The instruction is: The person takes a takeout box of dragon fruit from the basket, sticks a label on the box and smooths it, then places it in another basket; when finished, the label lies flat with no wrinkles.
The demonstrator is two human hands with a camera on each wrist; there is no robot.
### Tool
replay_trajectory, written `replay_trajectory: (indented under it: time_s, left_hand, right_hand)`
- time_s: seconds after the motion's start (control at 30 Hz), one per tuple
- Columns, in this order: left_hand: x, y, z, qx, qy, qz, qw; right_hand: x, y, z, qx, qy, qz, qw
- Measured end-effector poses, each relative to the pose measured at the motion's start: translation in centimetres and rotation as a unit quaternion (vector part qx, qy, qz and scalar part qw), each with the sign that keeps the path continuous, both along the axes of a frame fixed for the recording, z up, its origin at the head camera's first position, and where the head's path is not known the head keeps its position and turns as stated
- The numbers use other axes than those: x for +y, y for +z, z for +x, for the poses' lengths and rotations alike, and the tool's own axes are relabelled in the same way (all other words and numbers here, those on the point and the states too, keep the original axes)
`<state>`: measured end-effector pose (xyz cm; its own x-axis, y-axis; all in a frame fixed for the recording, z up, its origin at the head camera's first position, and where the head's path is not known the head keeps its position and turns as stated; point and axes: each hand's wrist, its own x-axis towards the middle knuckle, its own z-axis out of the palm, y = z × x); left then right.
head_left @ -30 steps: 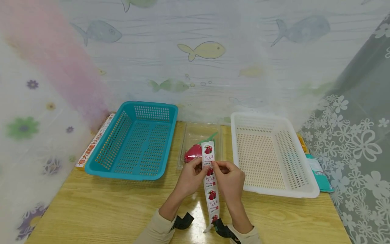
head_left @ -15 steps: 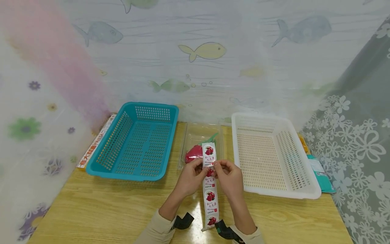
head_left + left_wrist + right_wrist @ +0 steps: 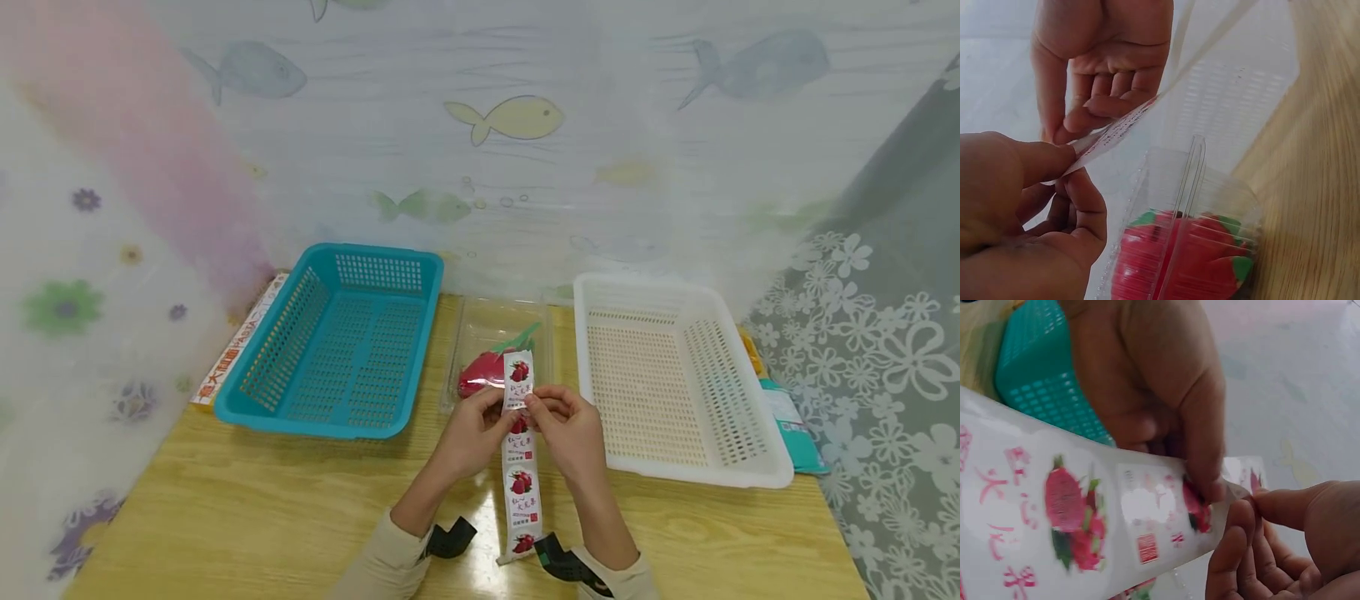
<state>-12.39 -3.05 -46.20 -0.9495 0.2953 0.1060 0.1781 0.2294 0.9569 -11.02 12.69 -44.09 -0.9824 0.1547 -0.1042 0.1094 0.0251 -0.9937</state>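
Note:
A strip of dragon fruit stickers (image 3: 522,492) hangs down between the hands, printed with red fruit and lettering. My left hand (image 3: 471,433) pinches it by its left edge near the upper end, thumb on the printed face. From the other side my right hand (image 3: 572,429) pinches the right edge with thumb and forefinger. The right wrist view shows the strip bent up at these right fingertips. Behind the strip, a clear plastic box (image 3: 480,317) holds a red dragon fruit (image 3: 478,372) with green leaf tips, partly covered by the strip and left hand.
A blue slotted basket (image 3: 352,358) stands left of the box and a white one (image 3: 648,392) to its right. Past the blue basket lies a pasta packet (image 3: 240,342); a teal packet (image 3: 795,429) sits beyond the white basket. A fish-printed curtain (image 3: 517,167) hangs behind.
Both hands keep their pinch at the same part of the strip, with only slight finger movement. The strip's lower end has shifted a little, and the head view has moved slightly.

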Motion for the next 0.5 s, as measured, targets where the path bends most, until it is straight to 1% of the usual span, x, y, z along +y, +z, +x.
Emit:
replay_trajectory:
  time_s: [0.07, 0.23, 0.37, 0.5]
  left_hand:
    - [-0.13, -0.03, -0.10, -0.002, 0.002, -0.003, 1.0000]
    - [-0.43, -0.13, -0.23, -0.011, 0.009, 0.012, 0.9998]
    - [-0.36, -0.21, -0.19, -0.011, 0.005, 0.014, 0.9998]
    - [-0.33, -0.23, -0.21, 0.005, 0.008, 0.002, 1.0000]
  right_hand:
    - [0.00, 0.24, 0.00, 0.000, 0.006, -0.009, 0.9999]
    - [-0.14, 0.85, 0.26, -0.009, 0.031, -0.026, 0.9991]
    - [-0.26, 0.89, 0.47, -0.020, 0.046, -0.027, 0.9984]
    - [-0.44, 0.67, 0.37, -0.020, 0.043, -0.022, 0.9986]
